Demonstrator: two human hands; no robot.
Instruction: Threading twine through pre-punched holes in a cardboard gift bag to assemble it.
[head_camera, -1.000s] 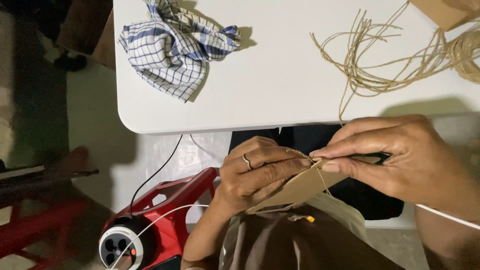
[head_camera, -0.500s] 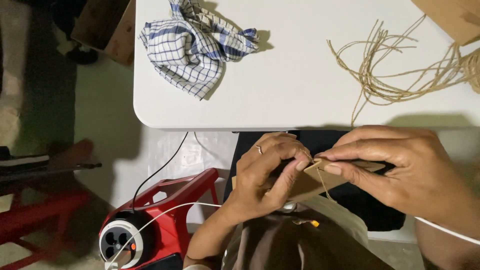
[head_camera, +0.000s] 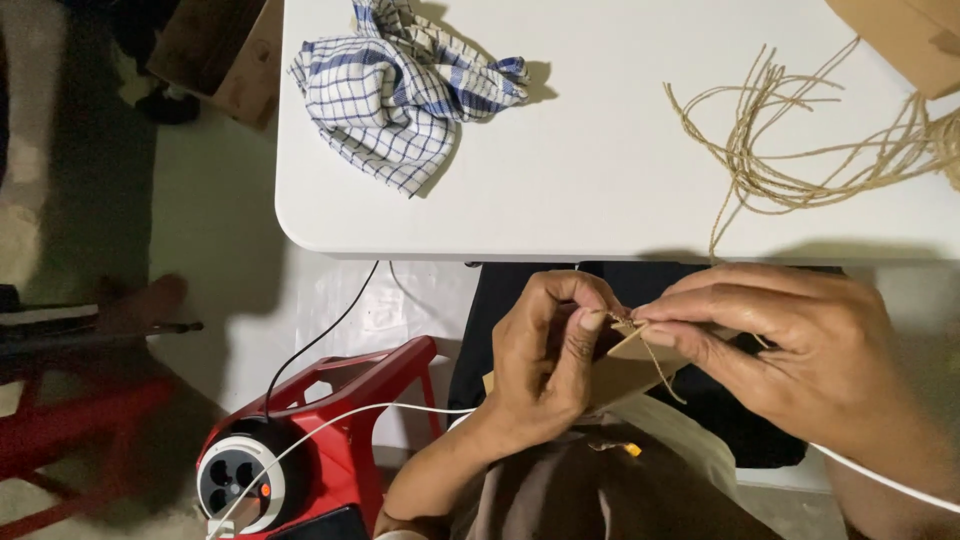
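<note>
Brown card, a small folded piece (head_camera: 630, 362), sits pinched between my 2 hands just below the near edge of the white tabletop (head_camera: 600, 180), over my lap. My left hand (head_camera: 545, 360) is curled tight, thumb and forefinger closed on the card's upper corner. My right hand (head_camera: 790, 350) comes in from the other side, its fingers (head_camera: 665, 325) narrowed to a pinch on that same corner, gripping a thin strand of twine (head_camera: 660, 368) that loops down across the card's face. The fingertips of both hands nearly touch at the corner.

Up on the tabletop, well apart from my hands, a loose bundle of tan twine (head_camera: 790, 140) sprawls toward the right edge, one strand trailing to the table's near rim. A crumpled blue-and-white checked cloth (head_camera: 400, 90) lies at the far left of the tabletop. A brown cardboard box (head_camera: 905, 35) pokes in at the top right corner.

Down on the floor to my left, a red stool (head_camera: 350, 400) holds a round white cable reel (head_camera: 240, 480), with a white cord (head_camera: 370, 412) running toward me
</note>
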